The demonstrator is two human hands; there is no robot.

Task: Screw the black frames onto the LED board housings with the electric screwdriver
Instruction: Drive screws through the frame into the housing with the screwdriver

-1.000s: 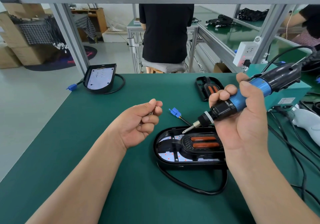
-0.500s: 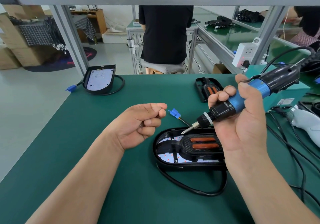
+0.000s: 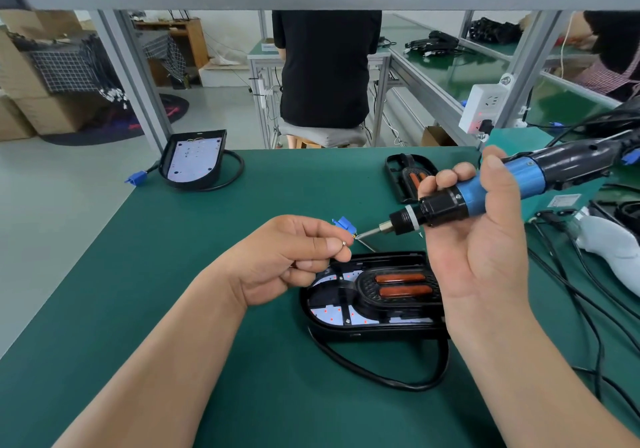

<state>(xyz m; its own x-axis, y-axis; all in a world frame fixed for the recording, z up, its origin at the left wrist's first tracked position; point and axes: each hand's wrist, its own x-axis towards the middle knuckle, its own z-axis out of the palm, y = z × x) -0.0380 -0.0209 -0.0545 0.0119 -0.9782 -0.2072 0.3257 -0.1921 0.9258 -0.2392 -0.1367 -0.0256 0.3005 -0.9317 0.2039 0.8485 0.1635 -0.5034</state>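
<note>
A black LED board housing (image 3: 349, 330) lies on the green table in front of me, with a black frame (image 3: 401, 288) bearing two orange strips seated on its white board. My right hand (image 3: 485, 260) grips the blue and black electric screwdriver (image 3: 491, 191), held above the housing with its bit pointing left. My left hand (image 3: 294, 257) pinches a small screw (image 3: 344, 243) between thumb and forefinger, a little short of the bit's tip. The housing's blue connector (image 3: 344, 223) lies just behind my fingers.
A second housing (image 3: 194, 160) without a frame lies at the table's far left corner with its cable and blue plug. A spare black frame (image 3: 408, 177) lies at the back. Cables and a white tool (image 3: 609, 243) crowd the right side. A person sits beyond the table.
My left hand has moved right toward the screwdriver's bit and now shows a screw at its fingertips. The screwdriver has stayed almost still.
</note>
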